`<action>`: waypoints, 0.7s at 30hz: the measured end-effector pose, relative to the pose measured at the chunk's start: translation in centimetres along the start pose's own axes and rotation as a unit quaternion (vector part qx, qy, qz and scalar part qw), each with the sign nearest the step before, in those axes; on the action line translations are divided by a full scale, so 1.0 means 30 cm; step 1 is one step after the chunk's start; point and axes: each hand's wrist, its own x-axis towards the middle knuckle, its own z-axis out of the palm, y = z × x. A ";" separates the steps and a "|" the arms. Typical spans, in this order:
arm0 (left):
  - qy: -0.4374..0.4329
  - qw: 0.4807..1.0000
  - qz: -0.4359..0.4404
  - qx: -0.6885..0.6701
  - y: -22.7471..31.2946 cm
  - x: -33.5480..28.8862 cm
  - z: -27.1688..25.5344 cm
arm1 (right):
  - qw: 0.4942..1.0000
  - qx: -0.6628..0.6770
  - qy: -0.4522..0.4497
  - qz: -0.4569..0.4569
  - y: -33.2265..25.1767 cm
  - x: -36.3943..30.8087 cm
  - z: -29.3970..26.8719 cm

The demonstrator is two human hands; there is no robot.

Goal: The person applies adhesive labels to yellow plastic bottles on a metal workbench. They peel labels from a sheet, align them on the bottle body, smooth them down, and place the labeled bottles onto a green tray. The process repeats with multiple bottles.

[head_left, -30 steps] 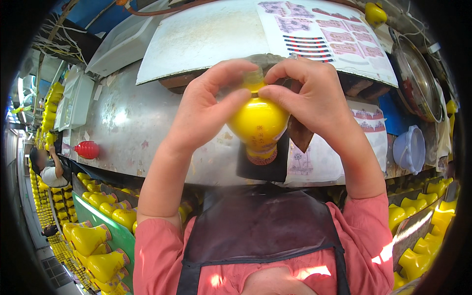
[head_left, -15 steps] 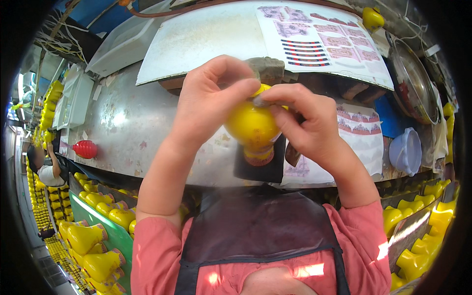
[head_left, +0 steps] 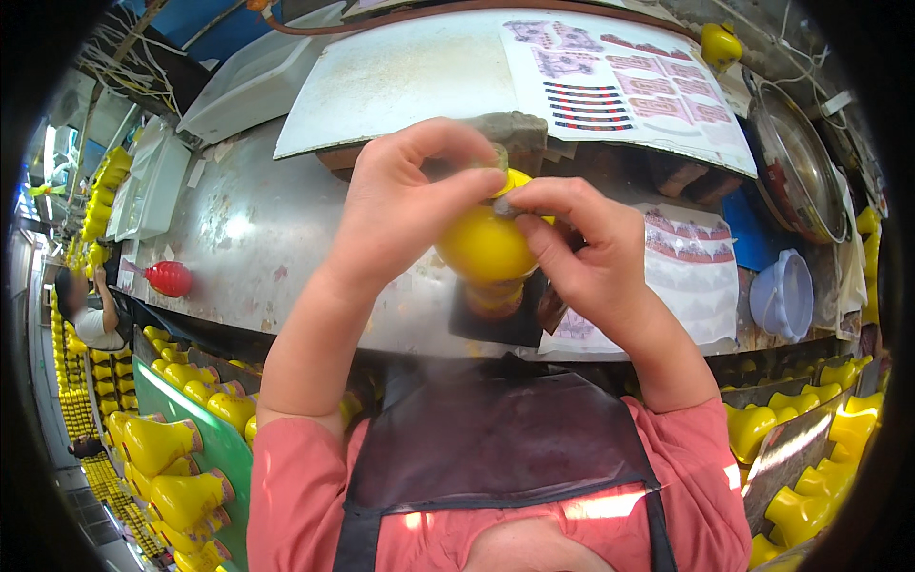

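A glossy yellow vase (head_left: 488,246) stands in front of me over a dark pad (head_left: 469,322), with a reddish patterned band round its narrow lower part. My left hand (head_left: 412,186) is curled at the vase's upper end, thumb along the rim, with a pale greenish piece (head_left: 501,157) by its fingertips. My right hand (head_left: 583,234) is closed at the same end from the other side. A small grey bit (head_left: 504,207) shows at its fingertips, too small to name. The fingers partly hide the vase's top.
A white board (head_left: 410,81) bearing printed decal sheets (head_left: 610,86) lies at the back. More decals (head_left: 691,257) and a pale blue bucket (head_left: 782,296) are at right, a red squeeze bulb (head_left: 169,278) at left. Yellow vases (head_left: 176,500) fill racks on both sides; another person (head_left: 95,319) is far left.
Both hands stay at the vase's top. The view has shifted slightly, and the vase leans a little differently, its lower band now more hidden and blurred.
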 end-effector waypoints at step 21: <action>0.046 0.995 0.064 0.059 0.008 -0.059 0.024 | 0.992 -0.100 0.001 -0.079 -0.043 -0.043 0.013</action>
